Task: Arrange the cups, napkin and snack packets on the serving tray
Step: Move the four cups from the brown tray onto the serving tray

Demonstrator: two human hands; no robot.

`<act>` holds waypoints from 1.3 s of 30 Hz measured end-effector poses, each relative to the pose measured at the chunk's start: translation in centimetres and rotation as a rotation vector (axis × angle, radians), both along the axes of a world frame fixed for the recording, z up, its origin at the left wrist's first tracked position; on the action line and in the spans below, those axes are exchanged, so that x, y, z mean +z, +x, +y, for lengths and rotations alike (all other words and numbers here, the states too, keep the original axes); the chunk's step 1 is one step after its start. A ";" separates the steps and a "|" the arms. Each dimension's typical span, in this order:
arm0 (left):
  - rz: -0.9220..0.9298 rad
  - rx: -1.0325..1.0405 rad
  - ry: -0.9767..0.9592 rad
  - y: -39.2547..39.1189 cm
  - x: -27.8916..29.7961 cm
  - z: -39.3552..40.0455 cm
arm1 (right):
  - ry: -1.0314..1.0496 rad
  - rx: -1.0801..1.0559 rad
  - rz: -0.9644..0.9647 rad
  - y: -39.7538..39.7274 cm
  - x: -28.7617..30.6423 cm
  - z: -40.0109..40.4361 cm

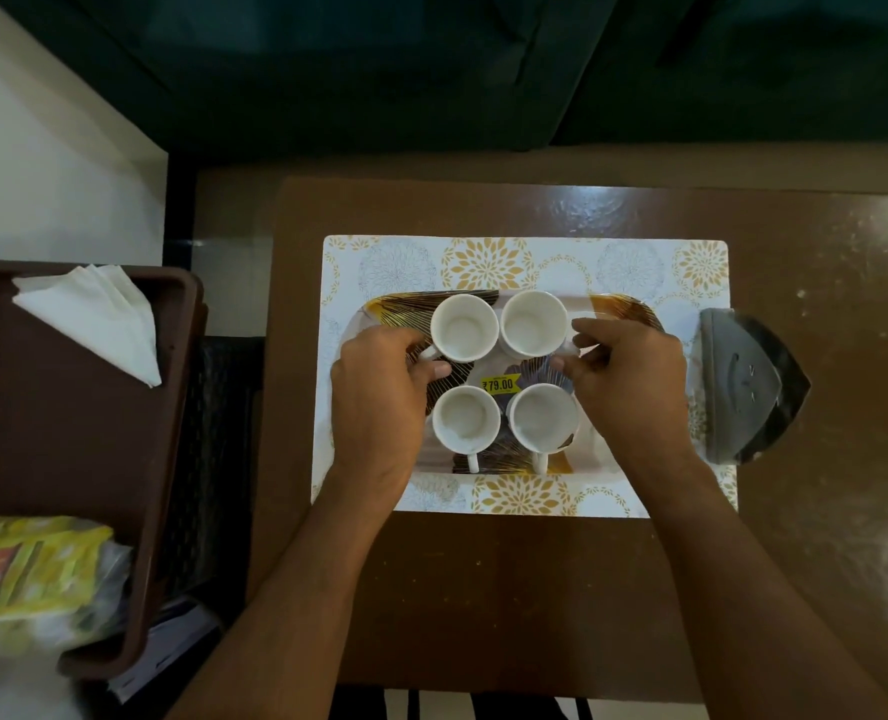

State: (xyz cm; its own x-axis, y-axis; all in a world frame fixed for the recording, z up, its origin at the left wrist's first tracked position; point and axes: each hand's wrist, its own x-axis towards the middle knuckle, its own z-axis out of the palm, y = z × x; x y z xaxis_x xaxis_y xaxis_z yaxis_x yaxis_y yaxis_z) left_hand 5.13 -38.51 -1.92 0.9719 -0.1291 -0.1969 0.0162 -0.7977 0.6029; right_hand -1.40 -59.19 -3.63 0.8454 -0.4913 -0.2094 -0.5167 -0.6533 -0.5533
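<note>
Four cups on the tray, a hand at each far cup's handle

Nearest, bare brown bench [483,589] lies open between the front edge and the flowered mat [639,262]; both forearms cross it. On the mat the tray [618,309] carries four white cups: two near cups [465,419] with handles pointing at the person, two far cups [464,327] touching side by side. The left hand [379,402] pinches the far left cup's handle with curled fingers; the right hand [629,376] closes its fingers at the far right cup's handle. Bare mat runs beyond the tray. Left, off the bench, a brown crate [182,356] holds the napkin [99,319] and yellow snack packets [26,569].
</note>
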 end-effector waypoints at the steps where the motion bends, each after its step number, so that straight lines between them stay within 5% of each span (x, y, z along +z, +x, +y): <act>1: -0.011 0.020 0.018 -0.1 0.2 -0.1 | -0.030 -0.005 0.004 0.0 0.3 0.0; 11: -0.052 -0.103 0.190 0.3 0.3 -3.7 | -0.245 0.170 0.043 2.6 1.9 2.9; 25: 0.038 -0.261 0.137 0.7 0.7 -3.8 | -0.173 0.272 -0.039 2.4 2.2 2.8; 29: -0.015 -0.173 0.000 0.0 0.9 -3.9 | -0.107 0.218 -0.031 2.1 2.2 2.8; 39: 0.035 0.066 0.064 -1.5 0.0 -4.0 | -0.081 -0.025 -0.004 1.6 1.6 3.6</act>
State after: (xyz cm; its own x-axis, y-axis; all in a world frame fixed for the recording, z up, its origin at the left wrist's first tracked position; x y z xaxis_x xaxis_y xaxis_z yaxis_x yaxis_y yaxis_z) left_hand 3.61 -42.51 -1.90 0.9703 -0.0510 -0.2366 0.0902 -0.8310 0.5489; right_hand 0.24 -55.55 -2.08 0.8334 -0.5277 -0.1642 -0.5312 -0.6831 -0.5012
